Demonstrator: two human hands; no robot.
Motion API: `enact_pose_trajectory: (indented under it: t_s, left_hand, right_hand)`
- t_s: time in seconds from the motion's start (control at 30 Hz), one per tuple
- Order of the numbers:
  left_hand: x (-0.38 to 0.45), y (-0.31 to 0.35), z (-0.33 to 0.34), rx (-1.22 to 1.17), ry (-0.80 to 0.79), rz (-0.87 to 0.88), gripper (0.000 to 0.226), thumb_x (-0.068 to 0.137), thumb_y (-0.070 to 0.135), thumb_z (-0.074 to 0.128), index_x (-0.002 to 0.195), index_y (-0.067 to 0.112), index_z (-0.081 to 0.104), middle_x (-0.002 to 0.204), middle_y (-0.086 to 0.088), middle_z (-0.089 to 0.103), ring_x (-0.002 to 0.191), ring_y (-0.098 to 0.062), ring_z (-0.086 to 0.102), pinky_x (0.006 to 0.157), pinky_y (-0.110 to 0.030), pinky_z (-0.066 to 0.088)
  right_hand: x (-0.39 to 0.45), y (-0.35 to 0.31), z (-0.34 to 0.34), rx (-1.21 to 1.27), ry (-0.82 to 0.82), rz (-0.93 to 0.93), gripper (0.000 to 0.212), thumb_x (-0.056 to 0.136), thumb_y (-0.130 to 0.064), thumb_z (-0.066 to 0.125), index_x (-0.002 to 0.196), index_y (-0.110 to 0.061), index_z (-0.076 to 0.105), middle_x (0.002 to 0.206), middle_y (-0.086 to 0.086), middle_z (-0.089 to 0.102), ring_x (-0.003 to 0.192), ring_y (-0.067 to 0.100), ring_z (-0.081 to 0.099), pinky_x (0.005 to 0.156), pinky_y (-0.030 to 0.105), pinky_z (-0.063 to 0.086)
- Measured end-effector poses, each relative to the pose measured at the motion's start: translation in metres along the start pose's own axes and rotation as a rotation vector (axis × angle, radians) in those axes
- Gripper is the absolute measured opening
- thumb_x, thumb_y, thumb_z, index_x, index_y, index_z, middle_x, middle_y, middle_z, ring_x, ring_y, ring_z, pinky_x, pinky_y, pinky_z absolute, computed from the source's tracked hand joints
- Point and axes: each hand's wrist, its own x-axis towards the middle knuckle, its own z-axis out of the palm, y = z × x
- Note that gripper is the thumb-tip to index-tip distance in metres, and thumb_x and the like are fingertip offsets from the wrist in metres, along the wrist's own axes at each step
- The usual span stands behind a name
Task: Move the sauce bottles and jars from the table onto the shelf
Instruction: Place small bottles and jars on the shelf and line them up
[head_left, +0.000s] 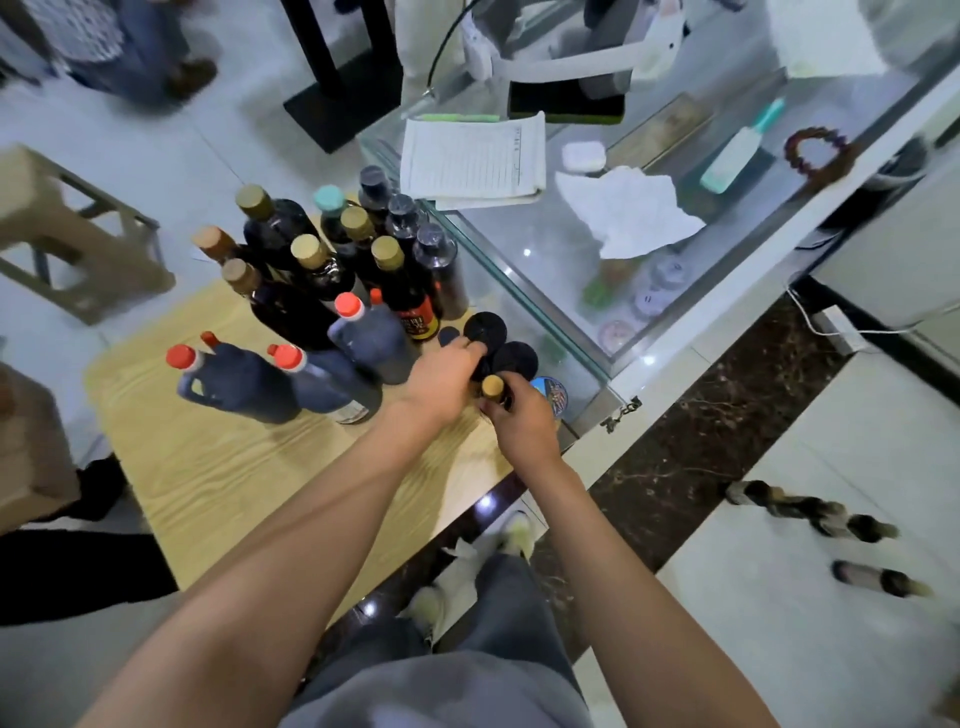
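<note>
View from the head camera onto a light wooden table (218, 467) standing against a glass display case (545, 270). The table bears a cluster of dark sauce bottles. Three are red-capped jugs (236, 382) with handles, nearest the person on the left. Behind them stand six tan- or gold-capped bottles (311, 270), one teal-capped bottle (329, 200) and three black-capped bottles (434, 260) along the case's edge; blur makes the far counts approximate. At the table's right end are two black-lidded jars (485, 328), side by side, and one jar with a blue printed lid (551, 396) just beside the right hand. The left hand (441, 376) lies with fingers curled over the nearer black-lidded jars; whether it grips one cannot be told. The right hand (524, 421) has its fingers wrapped round a small gold-capped bottle (492, 387), only the cap of which shows above the fist. On the glass case lie one paper pad (475, 156), one crumpled tissue (631, 210), one teal brush (740, 148) and one bead bracelet (818, 150). One tan stool (67, 234) stands on the floor at left.
</note>
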Motion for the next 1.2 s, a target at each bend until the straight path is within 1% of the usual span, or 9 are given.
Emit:
enact_pose_trajectory:
  t_s: [0.17, 0.27, 0.37, 0.47, 0.57, 0.77, 0.97, 1.1, 1.2]
  left_hand:
    - [-0.035, -0.012, -0.001, -0.217, 0.174, -0.060, 0.036, 0.079, 0.023, 0.074, 0.112, 0.021, 0.060, 0.110, -0.002, 0.063, 0.103, -0.027, 0.060, 0.079, -0.042, 0.050]
    - [-0.062, -0.020, -0.007, -0.464, 0.224, -0.068, 0.039, 0.071, 0.021, 0.081, 0.106, 0.022, 0.063, 0.106, 0.003, 0.066, 0.101, -0.019, 0.061, 0.083, -0.039, 0.050]
    - [-0.087, -0.018, -0.012, -0.689, 0.239, -0.034, 0.038, 0.067, 0.016, 0.085, 0.100, 0.020, 0.066, 0.102, 0.003, 0.068, 0.098, -0.015, 0.062, 0.089, -0.038, 0.050]
    - [-0.113, -0.005, -0.015, -0.922, 0.223, 0.019, 0.041, 0.066, 0.009, 0.086, 0.101, 0.013, 0.065, 0.100, -0.003, 0.069, 0.095, -0.018, 0.065, 0.087, -0.032, 0.052]
    - [-0.141, 0.016, -0.014, -1.072, 0.169, 0.111, 0.040, 0.068, 0.007, 0.085, 0.099, 0.017, 0.062, 0.095, 0.005, 0.067, 0.087, -0.011, 0.067, 0.074, -0.014, 0.051]
    - [-0.193, 0.089, -0.005, -1.118, 0.024, 0.311, 0.041, 0.070, 0.009, 0.084, 0.104, 0.017, 0.063, 0.098, -0.001, 0.071, 0.088, -0.011, 0.067, 0.081, -0.020, 0.052]
    - [-0.257, 0.197, 0.000, -1.015, -0.070, 0.569, 0.038, 0.067, 0.022, 0.085, 0.100, 0.031, 0.068, 0.095, 0.008, 0.072, 0.090, -0.009, 0.069, 0.084, -0.029, 0.056]
    - [-0.308, 0.280, -0.001, -0.947, -0.047, 0.716, 0.035, 0.065, 0.036, 0.084, 0.095, 0.039, 0.066, 0.087, 0.021, 0.069, 0.082, 0.010, 0.063, 0.070, -0.007, 0.047]
    - [-0.349, 0.348, 0.004, -0.906, -0.058, 0.803, 0.032, 0.061, 0.044, 0.082, 0.088, 0.043, 0.065, 0.089, 0.020, 0.069, 0.082, 0.007, 0.064, 0.073, -0.012, 0.049]
  right_hand:
    - [-0.024, 0.002, -0.007, 0.113, 0.024, 0.003, 0.016, 0.087, -0.008, 0.068, 0.103, -0.012, 0.068, 0.087, -0.002, 0.066, 0.078, 0.012, 0.058, 0.061, 0.007, 0.041]
    - [-0.055, -0.002, -0.011, 0.203, 0.088, 0.011, 0.014, 0.087, -0.001, 0.068, 0.100, -0.005, 0.068, 0.078, -0.006, 0.062, 0.070, 0.005, 0.057, 0.064, 0.011, 0.042]
    - [-0.092, -0.009, -0.018, 0.283, 0.202, 0.011, 0.025, 0.086, 0.002, 0.069, 0.111, 0.002, 0.064, 0.083, -0.008, 0.063, 0.068, -0.011, 0.059, 0.067, 0.005, 0.042]
    - [-0.139, -0.015, -0.024, 0.442, 0.343, 0.031, 0.037, 0.085, 0.002, 0.071, 0.118, 0.000, 0.055, 0.101, 0.004, 0.066, 0.090, 0.005, 0.064, 0.080, 0.010, 0.049]
    - [-0.187, -0.015, -0.031, 0.481, 0.464, 0.000, 0.025, 0.086, 0.000, 0.070, 0.105, -0.007, 0.056, 0.095, 0.003, 0.067, 0.085, 0.003, 0.065, 0.078, 0.016, 0.050]
    - [-0.290, -0.004, -0.062, 0.485, 0.703, -0.048, 0.023, 0.087, -0.005, 0.071, 0.102, -0.021, 0.063, 0.100, -0.001, 0.071, 0.097, 0.011, 0.068, 0.091, 0.025, 0.053]
    - [-0.399, 0.013, -0.121, 0.460, 0.900, -0.092, 0.023, 0.089, -0.008, 0.069, 0.111, -0.013, 0.065, 0.096, -0.009, 0.072, 0.092, 0.002, 0.068, 0.080, 0.012, 0.048]
    - [-0.477, 0.036, -0.168, 0.434, 1.034, -0.112, 0.020, 0.091, -0.006, 0.066, 0.110, -0.013, 0.064, 0.095, -0.005, 0.071, 0.090, 0.006, 0.067, 0.077, 0.014, 0.048]
    - [-0.544, 0.063, -0.204, 0.430, 1.150, -0.086, 0.018, 0.092, -0.007, 0.064, 0.106, -0.018, 0.064, 0.094, -0.001, 0.072, 0.089, 0.007, 0.068, 0.077, 0.014, 0.048]
